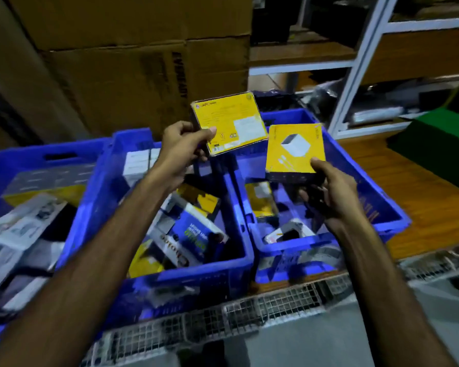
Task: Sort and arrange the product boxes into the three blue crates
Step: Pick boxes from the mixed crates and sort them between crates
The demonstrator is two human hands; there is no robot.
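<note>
A yellow box [229,123] is pinched by the left grip [182,147]; a second box [294,151] is pinched by the right grip [334,192], above the crates [355,165].

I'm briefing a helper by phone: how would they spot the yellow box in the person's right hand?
Find the rightmost blue plastic crate. Above it the right hand grips a square yellow cardboard box. Its face shows a white cube-shaped charger, unlike the left hand's yellow box with printed text.
</note>
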